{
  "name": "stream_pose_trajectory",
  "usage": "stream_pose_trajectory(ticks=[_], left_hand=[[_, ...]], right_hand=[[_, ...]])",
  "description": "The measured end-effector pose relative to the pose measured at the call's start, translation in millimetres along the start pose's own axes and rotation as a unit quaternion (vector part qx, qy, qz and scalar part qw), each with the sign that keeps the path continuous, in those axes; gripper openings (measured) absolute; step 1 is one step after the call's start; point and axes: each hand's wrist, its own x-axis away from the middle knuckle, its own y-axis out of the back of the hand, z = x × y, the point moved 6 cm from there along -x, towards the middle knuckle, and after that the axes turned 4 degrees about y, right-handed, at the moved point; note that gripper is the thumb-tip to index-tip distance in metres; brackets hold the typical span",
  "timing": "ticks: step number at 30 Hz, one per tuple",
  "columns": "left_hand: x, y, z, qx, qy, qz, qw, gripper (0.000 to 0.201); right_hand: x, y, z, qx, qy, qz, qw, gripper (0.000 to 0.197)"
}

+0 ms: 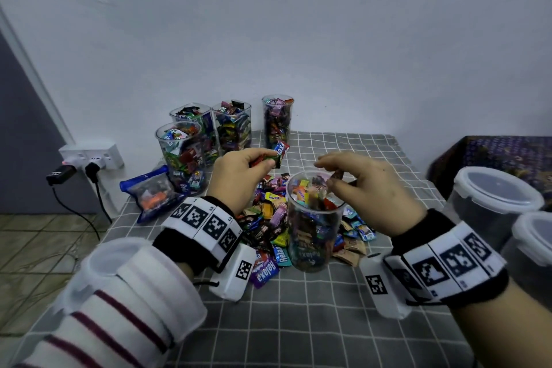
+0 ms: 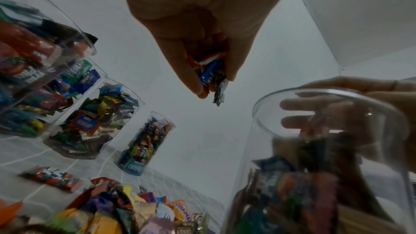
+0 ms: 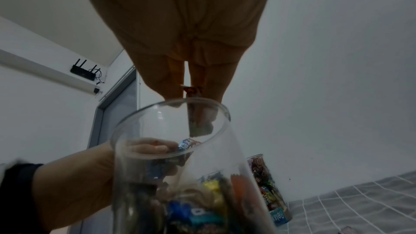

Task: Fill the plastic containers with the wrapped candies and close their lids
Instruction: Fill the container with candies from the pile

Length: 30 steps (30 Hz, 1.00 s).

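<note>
Clear plastic, the open jar (image 1: 313, 218) stands upright at frame centre, nearly full. Left of it, slightly higher, the left hand (image 1: 239, 176) pinches a small bunch of candies (image 1: 273, 157), so its drop likely needs a short move rightward. Over the rim, the right hand (image 1: 367, 185) pinches one candy (image 3: 193, 92) hanging lengthwise into the mouth; it is nearer.

Grey checked table (image 1: 298, 323), candy pile (image 1: 268, 218), five filled containers (image 1: 312, 218), blue pouch (image 1: 152, 193)
</note>
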Motion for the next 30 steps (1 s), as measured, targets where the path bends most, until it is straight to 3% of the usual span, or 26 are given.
stream_pose_trajectory(ticks=[8, 11, 14, 18, 24, 30], left_hand=[[0.3, -0.4, -21.2, 0.032, -0.032, 0.023, 0.999, 0.015], [1.8, -7.7, -36.7, 0.011, -0.043, 0.090, 0.995, 0.015], [4.3, -18.3, -51.5, -0.064, -0.071, 0.179, 0.979, 0.014], [8.5, -32.1, -64.9, -0.140, -0.106, 0.230, 0.957, 0.017], [11.9, -44.1, -70.1, -0.109, -0.117, 0.209, 0.965, 0.027], [14.3, -48.2, -70.5, -0.049, -0.102, 0.192, 0.975, 0.026]], right_hand=[[15.1, -2.8, -8.7, -0.112, -0.050, 0.016, 0.992, 0.061], [21.1, -17.5, -28.4, -0.169, -0.127, 0.078, 0.974, 0.103], [27.0, -32.9, -36.0, -0.244, -0.165, 0.129, 0.947, 0.118], [28.4, -40.3, -37.7, -0.294, -0.169, 0.119, 0.933, 0.102], [29.1, -38.6, -36.8, -0.312, -0.157, 0.112, 0.930, 0.078], [30.9, -38.5, -41.2, -0.298, -0.160, 0.112, 0.934, 0.086]])
